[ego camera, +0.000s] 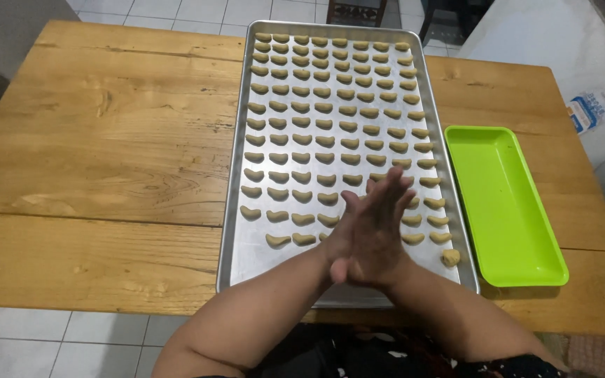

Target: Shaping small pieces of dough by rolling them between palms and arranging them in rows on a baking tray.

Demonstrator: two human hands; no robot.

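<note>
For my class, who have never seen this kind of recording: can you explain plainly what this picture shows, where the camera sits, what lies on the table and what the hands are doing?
There is no machine here. The single picture comes from a camera worn on a person's head, looking down at their own two bare hands. The left hand and right hand are pressed palm to palm above the near end of a large rectangular silver metal baking tray. Whether anything lies between the palms cannot be seen.

The tray rests on a light brown wooden plank table. It carries many small curved pale beige dough pieces set out in neat rows, and one rounder dough lump sits at its near right corner. Right of the tray lies a bright green rectangular plastic tray with nothing in it. White floor tiles show around the table.
</note>
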